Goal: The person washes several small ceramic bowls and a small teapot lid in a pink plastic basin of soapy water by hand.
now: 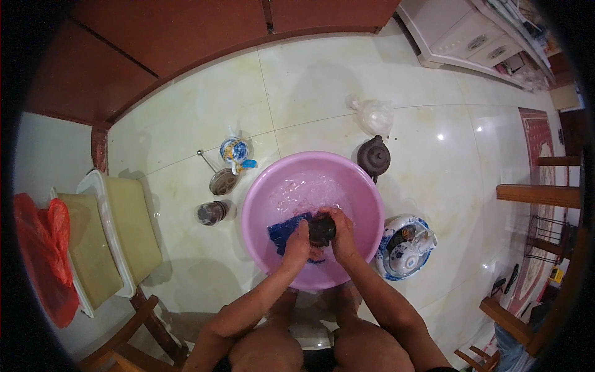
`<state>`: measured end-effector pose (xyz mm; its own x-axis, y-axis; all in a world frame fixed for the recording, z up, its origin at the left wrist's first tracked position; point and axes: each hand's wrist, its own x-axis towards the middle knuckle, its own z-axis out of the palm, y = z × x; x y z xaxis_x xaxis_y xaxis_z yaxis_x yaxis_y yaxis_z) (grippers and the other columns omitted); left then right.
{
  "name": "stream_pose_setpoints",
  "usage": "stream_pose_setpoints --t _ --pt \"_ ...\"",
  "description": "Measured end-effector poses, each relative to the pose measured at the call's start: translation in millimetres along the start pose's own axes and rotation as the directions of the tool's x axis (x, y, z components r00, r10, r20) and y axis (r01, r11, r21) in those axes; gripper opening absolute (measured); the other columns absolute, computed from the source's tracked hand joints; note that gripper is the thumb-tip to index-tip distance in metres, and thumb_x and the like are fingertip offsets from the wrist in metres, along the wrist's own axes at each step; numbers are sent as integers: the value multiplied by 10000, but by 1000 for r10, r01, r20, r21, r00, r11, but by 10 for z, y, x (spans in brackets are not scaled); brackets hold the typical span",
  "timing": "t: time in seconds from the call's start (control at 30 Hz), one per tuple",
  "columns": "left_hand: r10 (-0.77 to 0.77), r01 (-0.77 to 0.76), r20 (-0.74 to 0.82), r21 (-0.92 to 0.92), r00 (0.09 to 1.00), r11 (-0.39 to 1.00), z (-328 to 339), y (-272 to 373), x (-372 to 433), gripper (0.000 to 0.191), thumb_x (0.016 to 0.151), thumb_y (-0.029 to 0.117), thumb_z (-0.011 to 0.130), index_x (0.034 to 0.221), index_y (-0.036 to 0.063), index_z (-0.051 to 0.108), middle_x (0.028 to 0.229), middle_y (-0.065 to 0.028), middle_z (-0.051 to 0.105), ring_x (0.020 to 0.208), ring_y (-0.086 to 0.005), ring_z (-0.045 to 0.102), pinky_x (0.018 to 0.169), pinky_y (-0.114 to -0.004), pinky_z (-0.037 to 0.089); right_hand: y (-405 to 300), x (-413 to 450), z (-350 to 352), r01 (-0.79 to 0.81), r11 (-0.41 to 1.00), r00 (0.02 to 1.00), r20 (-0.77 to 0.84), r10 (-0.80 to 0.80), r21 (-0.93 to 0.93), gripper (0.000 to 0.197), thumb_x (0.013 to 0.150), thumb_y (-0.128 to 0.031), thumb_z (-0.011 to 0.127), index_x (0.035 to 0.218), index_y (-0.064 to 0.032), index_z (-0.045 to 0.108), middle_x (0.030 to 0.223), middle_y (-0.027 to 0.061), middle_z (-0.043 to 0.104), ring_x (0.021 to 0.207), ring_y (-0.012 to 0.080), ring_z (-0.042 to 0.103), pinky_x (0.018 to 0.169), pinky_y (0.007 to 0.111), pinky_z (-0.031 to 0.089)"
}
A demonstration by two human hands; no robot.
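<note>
In a pink plastic basin with water and suds in it, both hands are at work on a small dark pot, which looks like a teapot. My right hand grips the pot's right side, fingers curled over its far edge. On the other side my left hand holds a dark blue cloth against it, thumb on top. Part of the cloth spreads to the left over the water. The pot's underside and some left fingers are hidden.
A brown teapot and a clear plastic bag lie beyond the basin. Right of it, a blue-and-white bowl holds lidded ware. A blue-and-white teapot, a strainer and a dark ribbed cup stand left.
</note>
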<state>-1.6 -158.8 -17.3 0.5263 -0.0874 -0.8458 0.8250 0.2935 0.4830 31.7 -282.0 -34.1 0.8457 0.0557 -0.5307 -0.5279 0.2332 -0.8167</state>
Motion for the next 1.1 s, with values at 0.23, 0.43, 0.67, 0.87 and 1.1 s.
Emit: stream_pose_setpoints --t 0.23,0.43,0.67,0.87,1.1 --pt "302 -309 122 45 945 950 62 -40 -67 315 945 311 435 1077 31 500 1047 -109 491 918 -138 498 693 -260 469 171 0 -157 -92 990 990 -115 80 -109 393 901 -311 363 910 -17 623 830 60 623 761 170 578 738 302 456" --pt "569 -614 233 328 789 718 -67 -80 -5 252 928 284 489 982 43 542 984 -58 498 874 -136 488 738 -257 425 11 25 -178 52 950 999 23 -47 -308 425 905 -317 354 873 -12 649 813 90 647 726 186 589 733 318 452" --pt "264 -196 80 -475 961 858 -276 103 22 557 888 419 492 1258 16 388 1200 -120 483 1106 -264 483 970 -407 419 -189 196 -180 300 608 898 2 -440 -735 347 923 -295 451 977 10 609 932 88 624 857 195 584 776 297 451" --pt "71 -44 21 -605 997 795 -306 110 140 547 911 425 406 1256 1 379 1222 -151 473 1127 -294 476 975 -429 422 -49 87 -101 -223 974 963 164 213 44 270 913 -199 485 1054 16 569 938 94 600 862 197 584 788 319 465" --pt "-11 95 130 -664 991 742 -306 93 210 488 921 422 384 1255 68 411 1217 -151 483 1127 -296 478 947 -437 440 260 265 -328 375 774 893 -24 -449 -510 218 895 -141 506 1045 9 555 956 95 578 901 164 564 813 307 472"
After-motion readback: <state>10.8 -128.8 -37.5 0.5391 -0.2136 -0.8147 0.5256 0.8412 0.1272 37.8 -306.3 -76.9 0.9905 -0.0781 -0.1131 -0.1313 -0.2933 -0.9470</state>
